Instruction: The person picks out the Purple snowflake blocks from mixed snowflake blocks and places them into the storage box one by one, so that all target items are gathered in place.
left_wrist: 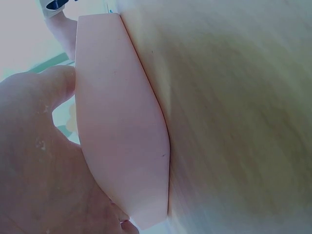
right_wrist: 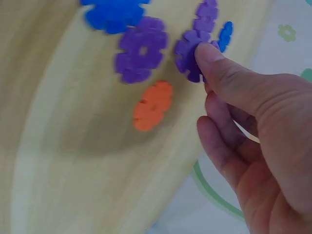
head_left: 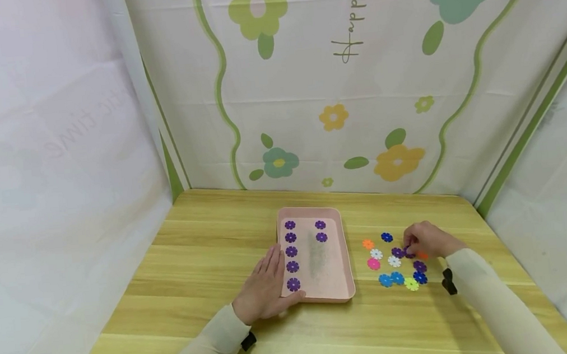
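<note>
A pink tray point(head_left: 330, 285) lies on the table, with purple flower-shaped discs point(head_left: 292, 251) in a column along its left side and two more purple discs point(head_left: 321, 237) at its upper right. My left hand point(head_left: 265, 291) rests on the tray's near left corner, fingers straight along the wall; the pink wall point(left_wrist: 119, 107) fills much of the left wrist view. Over the loose discs, my right hand point(head_left: 428, 240) pinches a purple flower-shaped disc point(right_wrist: 187, 56) between thumb and fingers. Near it lie another purple disc point(right_wrist: 141, 51) and an orange disc point(right_wrist: 153, 106).
Right of the tray are scattered discs: a pink one point(head_left: 374, 263), a yellow one point(head_left: 411, 284), white ones point(head_left: 394, 261), and light blue ones point(head_left: 386, 280). A dark blue disc point(head_left: 387, 237) lies farther back. A printed curtain point(head_left: 306, 85) hangs behind the wooden table point(head_left: 209, 251).
</note>
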`<control>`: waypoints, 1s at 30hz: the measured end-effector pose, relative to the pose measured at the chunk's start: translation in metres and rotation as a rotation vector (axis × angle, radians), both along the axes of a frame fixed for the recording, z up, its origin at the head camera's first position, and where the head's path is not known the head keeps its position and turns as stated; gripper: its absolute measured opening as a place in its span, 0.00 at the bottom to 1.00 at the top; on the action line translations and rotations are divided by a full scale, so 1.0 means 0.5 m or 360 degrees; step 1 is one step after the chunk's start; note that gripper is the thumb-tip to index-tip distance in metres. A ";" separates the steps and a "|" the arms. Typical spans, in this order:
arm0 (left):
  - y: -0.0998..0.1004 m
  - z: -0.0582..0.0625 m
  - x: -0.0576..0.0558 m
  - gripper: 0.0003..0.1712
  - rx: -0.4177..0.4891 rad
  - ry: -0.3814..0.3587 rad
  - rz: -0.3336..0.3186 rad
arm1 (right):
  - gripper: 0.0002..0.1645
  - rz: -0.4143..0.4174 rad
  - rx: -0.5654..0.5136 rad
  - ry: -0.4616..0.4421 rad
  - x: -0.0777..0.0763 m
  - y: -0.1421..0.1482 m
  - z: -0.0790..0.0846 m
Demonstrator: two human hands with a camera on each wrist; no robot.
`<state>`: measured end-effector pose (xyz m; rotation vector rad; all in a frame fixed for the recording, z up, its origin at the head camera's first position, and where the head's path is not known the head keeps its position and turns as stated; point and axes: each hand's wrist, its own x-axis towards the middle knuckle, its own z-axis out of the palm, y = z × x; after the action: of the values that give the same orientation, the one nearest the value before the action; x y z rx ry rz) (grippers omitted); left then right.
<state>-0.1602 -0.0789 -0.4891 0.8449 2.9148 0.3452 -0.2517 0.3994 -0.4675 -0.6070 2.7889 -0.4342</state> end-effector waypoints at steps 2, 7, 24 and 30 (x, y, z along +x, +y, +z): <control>0.000 0.001 0.001 0.62 0.0006 -0.0005 0.0004 | 0.06 0.0016 0.0000 0.0021 -0.005 0.000 0.005; 0.000 0.003 0.002 0.62 0.0017 -0.0005 0.0000 | 0.09 0.0047 0.0000 0.0035 -0.017 -0.006 0.028; -0.001 0.003 0.000 0.62 0.0019 -0.0003 0.0003 | 0.10 0.0278 0.0040 0.0085 -0.058 -0.175 0.122; -0.002 0.001 -0.001 0.62 0.0006 -0.0004 0.0001 | 0.10 0.0388 0.0062 0.0090 -0.071 -0.266 0.131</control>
<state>-0.1605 -0.0800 -0.4884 0.8429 2.9129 0.3514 -0.2872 0.2663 -0.4022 -0.9496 2.7204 -0.3155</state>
